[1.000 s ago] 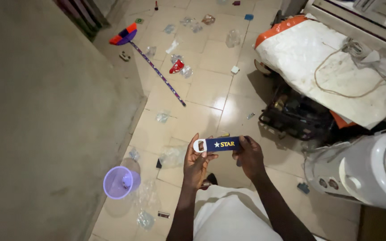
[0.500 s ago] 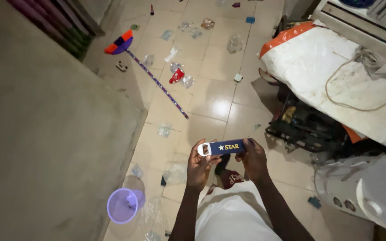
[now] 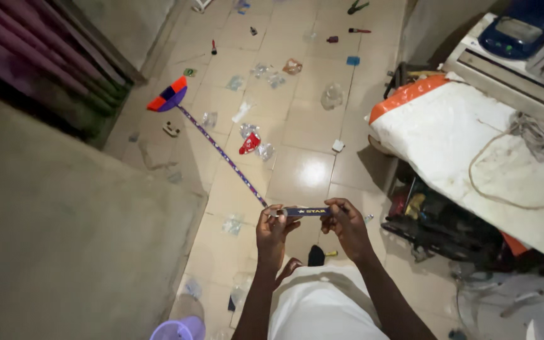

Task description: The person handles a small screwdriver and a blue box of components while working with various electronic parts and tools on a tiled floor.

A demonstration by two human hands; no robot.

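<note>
I hold a small flat dark-blue box level in front of me, seen nearly edge-on. My left hand pinches its left end, where a pale round cap shows. My right hand grips its right end with thumb and fingers. Below my hands are my white garment and a dark foot on the tiled floor.
A broom with a purple striped handle and orange-purple head lies on the littered tile floor. Plastic wrappers and a red scrap are scattered ahead. A concrete wall rises left. A white-covered heap and dark clutter crowd the right. A purple cup stands lower left.
The view has tipped up and forward, showing more floor ahead. The box has turned from face-up to nearly edge-on between my hands. The purple cup slid toward the bottom edge.
</note>
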